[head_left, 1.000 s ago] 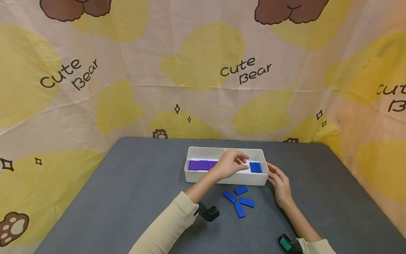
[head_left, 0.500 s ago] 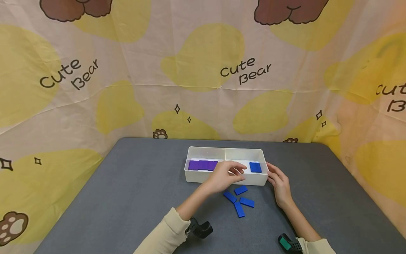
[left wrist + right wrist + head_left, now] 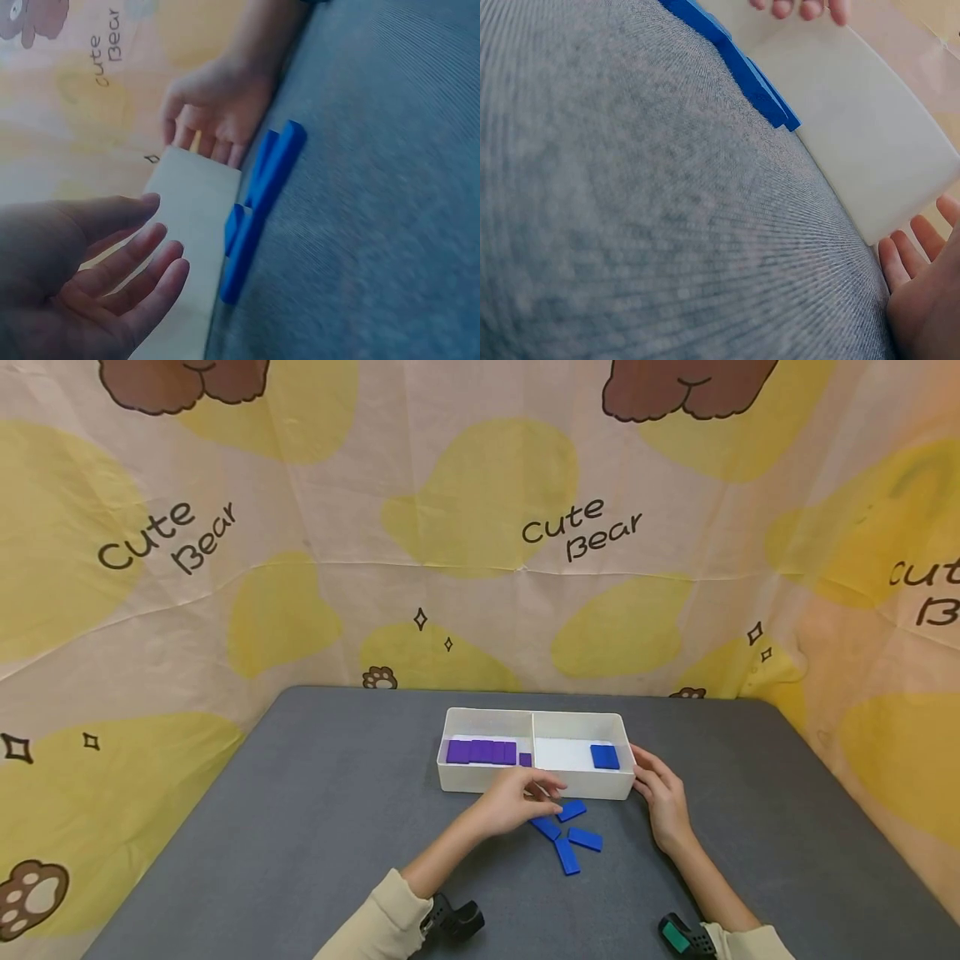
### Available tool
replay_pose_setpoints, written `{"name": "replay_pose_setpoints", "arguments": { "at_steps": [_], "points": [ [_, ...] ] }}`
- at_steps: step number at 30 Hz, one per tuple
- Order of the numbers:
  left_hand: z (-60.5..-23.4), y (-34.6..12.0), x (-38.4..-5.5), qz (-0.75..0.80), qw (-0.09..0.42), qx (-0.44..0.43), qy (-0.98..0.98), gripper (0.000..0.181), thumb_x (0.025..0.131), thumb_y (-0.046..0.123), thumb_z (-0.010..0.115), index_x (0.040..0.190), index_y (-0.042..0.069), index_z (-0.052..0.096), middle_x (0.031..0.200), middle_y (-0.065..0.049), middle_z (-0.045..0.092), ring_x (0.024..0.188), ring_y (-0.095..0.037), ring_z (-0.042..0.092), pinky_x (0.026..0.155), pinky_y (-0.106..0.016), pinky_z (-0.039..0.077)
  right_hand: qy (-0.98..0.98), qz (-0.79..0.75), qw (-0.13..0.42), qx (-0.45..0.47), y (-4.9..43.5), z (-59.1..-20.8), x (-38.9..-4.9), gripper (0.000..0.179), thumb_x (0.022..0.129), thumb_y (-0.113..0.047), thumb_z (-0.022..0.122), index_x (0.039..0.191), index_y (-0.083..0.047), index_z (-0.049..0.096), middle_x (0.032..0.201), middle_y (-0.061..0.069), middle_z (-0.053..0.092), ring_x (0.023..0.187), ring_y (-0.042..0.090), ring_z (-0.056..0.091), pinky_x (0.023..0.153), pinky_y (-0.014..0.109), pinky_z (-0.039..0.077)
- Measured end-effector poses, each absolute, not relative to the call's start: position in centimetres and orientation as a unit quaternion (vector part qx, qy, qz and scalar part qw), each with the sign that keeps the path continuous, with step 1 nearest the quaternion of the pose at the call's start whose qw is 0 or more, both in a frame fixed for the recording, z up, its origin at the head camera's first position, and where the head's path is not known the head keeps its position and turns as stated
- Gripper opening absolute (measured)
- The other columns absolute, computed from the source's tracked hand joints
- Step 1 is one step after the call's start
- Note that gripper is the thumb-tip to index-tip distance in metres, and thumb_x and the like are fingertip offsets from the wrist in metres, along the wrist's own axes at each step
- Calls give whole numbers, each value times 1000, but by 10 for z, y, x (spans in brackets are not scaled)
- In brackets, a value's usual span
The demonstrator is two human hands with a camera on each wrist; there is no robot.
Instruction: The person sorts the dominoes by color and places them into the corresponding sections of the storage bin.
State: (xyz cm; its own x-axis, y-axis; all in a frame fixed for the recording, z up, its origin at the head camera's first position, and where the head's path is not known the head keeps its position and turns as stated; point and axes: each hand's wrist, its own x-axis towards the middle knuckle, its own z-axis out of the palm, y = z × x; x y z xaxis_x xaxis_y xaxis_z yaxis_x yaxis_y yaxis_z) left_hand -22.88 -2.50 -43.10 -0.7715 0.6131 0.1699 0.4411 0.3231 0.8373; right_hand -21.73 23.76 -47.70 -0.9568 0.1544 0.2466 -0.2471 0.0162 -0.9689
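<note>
My left hand (image 3: pixel 510 803) hovers at the front of a white two-compartment box (image 3: pixel 581 783), fingers loosely bent and holding nothing. Its thumb and fingertips overlap the nearest of several loose blue tiles (image 3: pixel 585 839) in the head view. In the left wrist view, the thumb stands apart from the fingers, with the blue tiles (image 3: pixel 262 202) beyond them on the table. At the box's right end, my right hand (image 3: pixel 663 802) rests its fingers against the wall. The right wrist view has those relaxed fingers (image 3: pixel 910 255) at the box's lower corner.
Purple tiles (image 3: pixel 482 752) lie side by side in the box's left compartment, with a smaller purple piece (image 3: pixel 525 760) by the divider. Blue tiles (image 3: pixel 604 757) lie at the right side of the right compartment. A grey table (image 3: pixel 360 827) carries everything, backed by a printed cloth (image 3: pixel 480 510).
My left hand has come out of the right compartment, moving left and toward me to the loose blue tiles, uncovering the divider and small purple piece. My right hand has stayed at the box's end.
</note>
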Motion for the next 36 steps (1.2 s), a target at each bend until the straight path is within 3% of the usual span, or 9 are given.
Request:
{"name": "replay_pose_setpoints", "arguments": {
  "at_steps": [5, 23, 29, 36],
  "points": [
    [-440, -30, -232, 486, 96, 345, 797, 27, 93, 0, 77, 119, -5, 75, 107, -19, 76, 90, -13, 70, 80, -16, 55, -697, 701, 146, 33, 238, -477, -217, 44, 110, -5, 42, 148, 16, 47, 125, -17, 65, 115, 1, 61, 92, 11, 51],
    [-445, -39, -241, 422, 128, 383, 812, 26, 90, 2, 82, 116, -3, 77, 112, -15, 78, 92, -13, 70, 83, -16, 55, -701, 698, 144, 33, 239, -477, -218, 44, 110, -5, 42, 148, 17, 47, 123, -19, 64, 114, -1, 60, 92, 11, 51],
    [-441, -42, -243, 390, 152, 381, 824, 24, 89, 2, 82, 113, -1, 78, 99, -10, 77, 77, 3, 60, 74, -15, 52, -704, 695, 143, 35, 239, -477, -217, 44, 110, -6, 42, 148, 16, 48, 123, -19, 65, 114, 0, 60, 92, 10, 51],
    [-441, -46, -243, 376, 197, 389, 818, 29, 89, 3, 83, 117, -3, 77, 79, 0, 72, 68, 3, 56, 65, -14, 47, -703, 696, 143, 34, 238, -477, -217, 44, 110, -5, 42, 148, 16, 48, 123, -19, 65, 114, 0, 60, 92, 10, 51]
  ]
}}
